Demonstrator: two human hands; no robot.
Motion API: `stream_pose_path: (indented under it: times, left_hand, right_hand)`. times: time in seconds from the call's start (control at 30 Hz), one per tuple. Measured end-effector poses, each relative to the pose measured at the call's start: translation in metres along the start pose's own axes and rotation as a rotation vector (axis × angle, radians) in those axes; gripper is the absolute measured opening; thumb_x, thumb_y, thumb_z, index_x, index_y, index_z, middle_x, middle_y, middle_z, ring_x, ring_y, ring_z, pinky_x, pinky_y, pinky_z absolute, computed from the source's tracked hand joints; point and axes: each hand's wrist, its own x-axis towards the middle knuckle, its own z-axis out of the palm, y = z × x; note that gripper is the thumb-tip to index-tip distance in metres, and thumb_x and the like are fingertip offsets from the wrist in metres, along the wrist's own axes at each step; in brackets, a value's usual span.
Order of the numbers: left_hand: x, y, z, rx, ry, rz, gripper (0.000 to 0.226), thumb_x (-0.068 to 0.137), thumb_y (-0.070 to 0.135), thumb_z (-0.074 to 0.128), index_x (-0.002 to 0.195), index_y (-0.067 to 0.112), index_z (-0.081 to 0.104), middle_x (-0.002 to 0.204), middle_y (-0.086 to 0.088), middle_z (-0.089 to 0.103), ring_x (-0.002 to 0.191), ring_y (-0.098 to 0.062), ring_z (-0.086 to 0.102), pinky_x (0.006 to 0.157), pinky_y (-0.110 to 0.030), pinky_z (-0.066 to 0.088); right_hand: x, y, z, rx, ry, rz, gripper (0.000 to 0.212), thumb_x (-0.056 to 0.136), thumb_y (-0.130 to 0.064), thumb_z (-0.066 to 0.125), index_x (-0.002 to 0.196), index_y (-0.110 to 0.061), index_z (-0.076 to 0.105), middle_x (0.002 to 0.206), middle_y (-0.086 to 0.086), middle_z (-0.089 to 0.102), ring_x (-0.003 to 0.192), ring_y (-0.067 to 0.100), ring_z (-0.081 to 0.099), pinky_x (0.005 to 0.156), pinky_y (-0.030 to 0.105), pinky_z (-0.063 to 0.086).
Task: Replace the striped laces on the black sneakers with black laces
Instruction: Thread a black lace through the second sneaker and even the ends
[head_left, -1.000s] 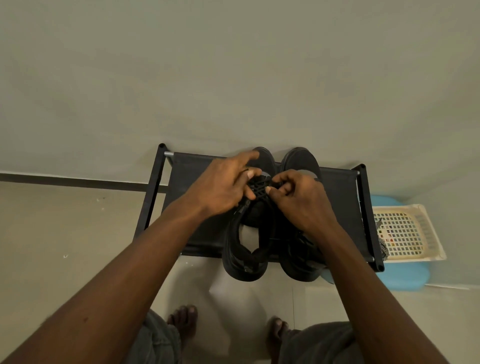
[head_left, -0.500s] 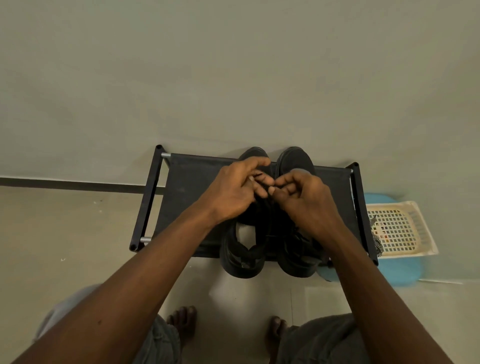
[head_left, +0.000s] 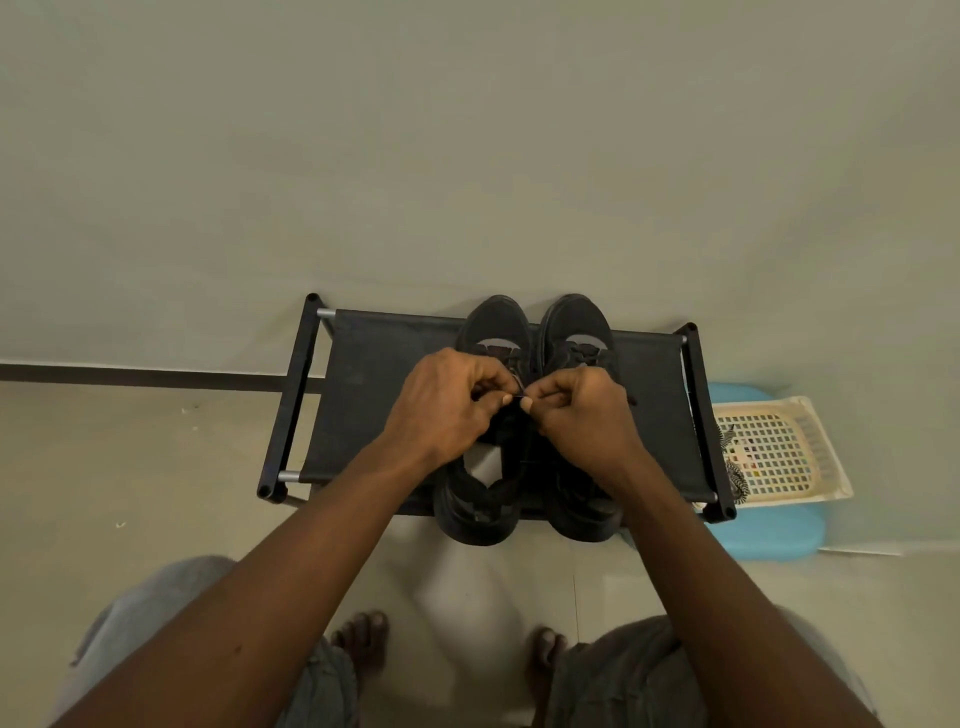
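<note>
Over one black fabric sneaker (head_left: 493, 325) on the black shoe rack (head_left: 374, 400), left hand (head_left: 447, 408) and right hand (head_left: 584, 413) pinch a thin black lace (head_left: 518, 396) between curled fingers (head_left: 483, 375), apparently knotting it.

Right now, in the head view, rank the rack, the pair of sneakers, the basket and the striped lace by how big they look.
1. rack
2. sneakers, taken as a pair
3. basket, its near edge behind the rack frame
4. striped lace, only partly in sight
</note>
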Motion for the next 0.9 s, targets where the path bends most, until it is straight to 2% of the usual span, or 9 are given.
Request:
stream_pose_path:
  times: [0.13,0.23,0.37,0.47,0.67,0.73,0.8,0.9]
  left_hand:
    - [0.001,-0.003,0.007,0.006,0.036,-0.034,0.019,0.09,0.019,0.078,0.106,0.03,0.08,0.093,0.013,0.078,0.085,0.0,0.071,0.086,-0.03,0.062]
    - [0.003,-0.006,0.008,0.123,0.015,0.02,0.011,0.091,0.026,0.074,0.102,0.029,0.077,0.094,0.012,0.075,0.089,-0.009,0.065,0.085,-0.035,0.058]
    - [0.0,-0.002,0.007,0.305,-0.04,0.118,0.005,0.094,0.026,0.066,0.097,0.025,0.069,0.091,0.008,0.062,0.09,-0.013,0.045,0.08,-0.03,0.042]
    - [-0.001,0.0,0.004,0.339,-0.08,0.146,0.005,0.094,0.029,0.063,0.094,0.025,0.065,0.091,0.005,0.06,0.089,-0.014,0.043,0.076,-0.028,0.036]
    - [-0.003,0.006,0.007,0.419,-0.103,0.153,0.014,0.095,0.037,0.058,0.098,0.026,0.065,0.097,0.005,0.062,0.1,-0.018,0.05,0.076,-0.032,0.04]
    - [-0.002,0.009,0.008,0.474,-0.075,0.122,0.019,0.095,0.04,0.055,0.1,0.025,0.066,0.099,0.002,0.064,0.102,-0.021,0.053,0.083,-0.039,0.045]
    - [-0.001,0.013,0.01,0.54,-0.063,0.093,0.023,0.096,0.041,0.053,0.103,0.024,0.067,0.102,0.001,0.066,0.105,-0.023,0.054,0.09,-0.043,0.043]
    - [-0.003,0.017,0.017,0.58,-0.017,0.081,0.024,0.095,0.042,0.053,0.099,0.025,0.069,0.099,0.003,0.068,0.105,-0.022,0.056,0.096,-0.044,0.038]
  right_hand:
    - [0.006,0.007,-0.002,0.23,-0.03,0.157,0.009,0.091,-0.009,0.075,0.083,-0.011,0.078,0.075,0.011,0.076,0.077,0.029,0.076,0.075,0.042,0.065]
    - [0.009,0.008,-0.001,0.326,-0.053,0.205,0.009,0.091,-0.005,0.075,0.082,-0.007,0.077,0.079,0.014,0.076,0.081,0.028,0.075,0.074,0.037,0.064]
    - [0.011,0.009,-0.002,0.368,-0.076,0.236,0.006,0.091,-0.004,0.074,0.085,-0.002,0.076,0.084,0.017,0.076,0.084,0.028,0.076,0.076,0.038,0.064]
    - [0.01,0.007,-0.004,0.381,-0.077,0.247,0.005,0.091,-0.003,0.074,0.086,-0.001,0.075,0.085,0.019,0.076,0.08,0.025,0.074,0.074,0.035,0.064]
    - [0.006,0.002,-0.007,0.396,-0.088,0.239,0.005,0.09,-0.002,0.075,0.085,-0.001,0.075,0.078,0.013,0.075,0.074,0.019,0.073,0.069,0.029,0.063]
    - [0.005,0.001,-0.009,0.382,-0.094,0.215,0.006,0.09,-0.005,0.075,0.086,-0.001,0.076,0.082,0.016,0.076,0.078,0.025,0.074,0.073,0.033,0.064]
    - [0.002,0.0,-0.013,0.287,-0.089,0.141,0.009,0.092,-0.01,0.074,0.086,-0.004,0.077,0.081,0.014,0.076,0.08,0.028,0.075,0.075,0.036,0.064]
    - [-0.002,-0.001,-0.017,-0.007,-0.054,0.005,0.018,0.095,-0.017,0.07,0.079,-0.014,0.077,0.071,0.003,0.074,0.069,0.019,0.073,0.069,0.033,0.063]
